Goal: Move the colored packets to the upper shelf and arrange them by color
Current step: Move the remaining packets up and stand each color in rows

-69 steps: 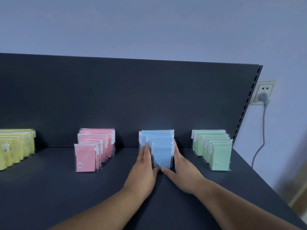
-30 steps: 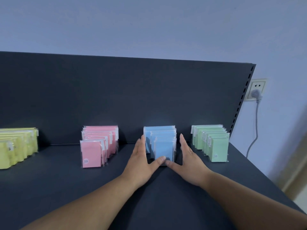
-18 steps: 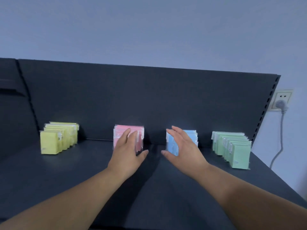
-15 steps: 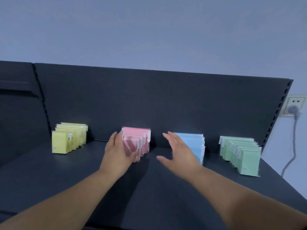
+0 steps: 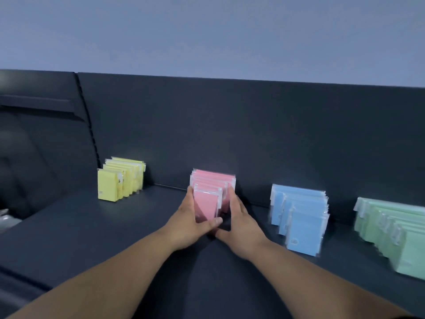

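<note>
Sorting looks nearly done: yellow packets (image 5: pixel 110 189), pink packets (image 5: pixel 207 203), blue packets (image 5: pixel 301 226) and green packets (image 5: pixel 402 238) stand in separate rows on the upper shelf (image 5: pixel 92 238), with left hand (image 5: pixel 190 224) and right hand (image 5: pixel 241 229) flanking the pink row, fingers straight and pressed to its sides, probably squaring it.

There is a wide bare strip of shelf (image 5: pixel 147 226) between the yellow packets (image 5: pixel 119 180) and the pink packets (image 5: pixel 207 199). The left hand (image 5: pixel 190 223) and right hand (image 5: pixel 241 224) press flat on the pink row's two sides and fill the room there. Narrow gaps split the pink packets, blue packets (image 5: pixel 301 217) and green packets (image 5: pixel 395 231). The back panel (image 5: pixel 230 125) blocks the way behind every row.
</note>
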{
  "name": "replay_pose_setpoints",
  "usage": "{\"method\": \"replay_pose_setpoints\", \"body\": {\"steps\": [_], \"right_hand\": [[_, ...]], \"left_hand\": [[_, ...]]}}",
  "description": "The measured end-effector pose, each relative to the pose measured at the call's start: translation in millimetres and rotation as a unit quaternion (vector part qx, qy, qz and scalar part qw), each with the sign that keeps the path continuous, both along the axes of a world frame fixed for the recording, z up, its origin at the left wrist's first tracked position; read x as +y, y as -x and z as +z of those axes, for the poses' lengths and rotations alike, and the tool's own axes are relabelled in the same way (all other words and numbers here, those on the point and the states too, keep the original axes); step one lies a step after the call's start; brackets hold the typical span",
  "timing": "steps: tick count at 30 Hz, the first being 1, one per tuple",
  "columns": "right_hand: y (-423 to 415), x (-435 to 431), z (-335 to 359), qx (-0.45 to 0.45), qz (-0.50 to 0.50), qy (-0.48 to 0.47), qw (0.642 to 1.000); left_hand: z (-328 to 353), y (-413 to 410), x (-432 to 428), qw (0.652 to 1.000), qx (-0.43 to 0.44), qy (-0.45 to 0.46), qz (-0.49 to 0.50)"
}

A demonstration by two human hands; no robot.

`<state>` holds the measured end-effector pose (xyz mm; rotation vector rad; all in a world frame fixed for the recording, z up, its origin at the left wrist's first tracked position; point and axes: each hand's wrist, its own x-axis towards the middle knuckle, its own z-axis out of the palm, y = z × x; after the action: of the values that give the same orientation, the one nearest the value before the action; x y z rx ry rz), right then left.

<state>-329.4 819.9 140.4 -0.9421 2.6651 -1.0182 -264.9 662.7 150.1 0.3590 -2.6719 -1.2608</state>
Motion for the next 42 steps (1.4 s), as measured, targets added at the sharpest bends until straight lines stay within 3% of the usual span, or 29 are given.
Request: {"method": "replay_pose_setpoints", "body": {"steps": [12,28,32,36,42], "right_hand": [[2,-4,-8,0.033,-0.001,0.016,0.999],[-22,-2,16,0.066,-0.064,0.090,0.992],[-34,-22,42,0.108,-0.109,0.042,0.987],[-45,-66,56,0.171,-0.152,0.033,0.973],[-61,-152,44,0.154,-0.140,0.033,0.978]], "left_hand": [[-7,6,-4,0.997,0.025,0.068,0.031],[-5,2,-21,0.999,0.031,0.028,-0.024],[6,-11,-51,0.996,0.019,0.044,-0.070],[25,-36,-100,0.989,0.087,0.086,-0.087],[29,-57,-219,0.976,0.180,0.124,0.006]]}}
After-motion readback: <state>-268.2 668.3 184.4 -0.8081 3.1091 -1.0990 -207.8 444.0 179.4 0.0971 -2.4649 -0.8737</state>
